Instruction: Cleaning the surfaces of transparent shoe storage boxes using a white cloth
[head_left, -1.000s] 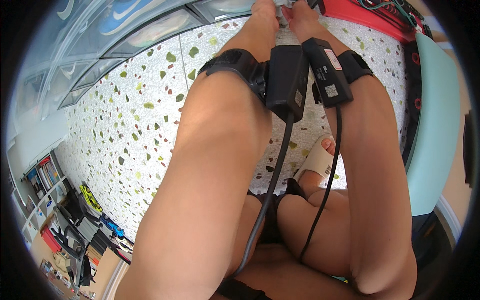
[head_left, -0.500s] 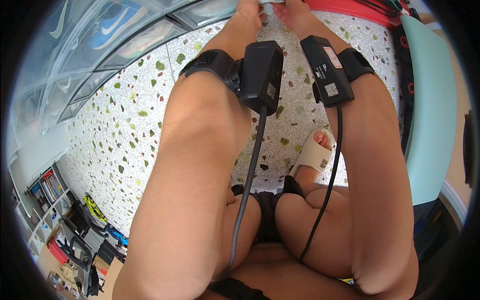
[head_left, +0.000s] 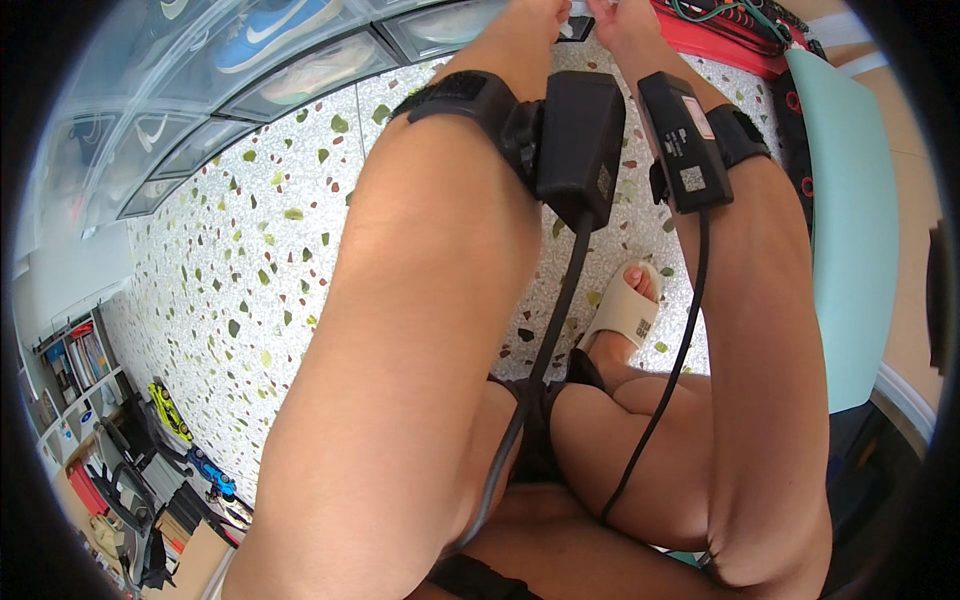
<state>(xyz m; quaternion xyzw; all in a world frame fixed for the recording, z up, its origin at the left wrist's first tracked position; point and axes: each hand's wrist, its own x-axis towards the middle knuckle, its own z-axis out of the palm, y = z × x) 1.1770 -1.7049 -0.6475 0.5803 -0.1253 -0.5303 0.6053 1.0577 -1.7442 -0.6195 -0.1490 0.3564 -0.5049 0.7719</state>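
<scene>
My left hand (head_left: 543, 10) and my right hand (head_left: 625, 20) reach to the top edge of the view, which cuts both off. The fingers that show are curled in. A sliver of something whitish shows between the hands, too little of it to name. Just below them is the dark-framed front of a clear shoe box (head_left: 575, 28). Each forearm wears a black strap with a black box on it, the left box (head_left: 580, 140) and the right box (head_left: 685, 140). A black cable runs down from each box.
Stacked clear shoe boxes (head_left: 330, 75) with shoes inside line the far left. A red case (head_left: 705, 40) with cables lies at the far right. A pale green panel (head_left: 850, 240) stands at right. Shelves (head_left: 85, 360) and toy cars (head_left: 170, 410) are at lower left.
Both arms now lie further right in the view, and the hands sit closer to its top edge. Less of the white material between them shows. The shoe boxes also appear shifted.
</scene>
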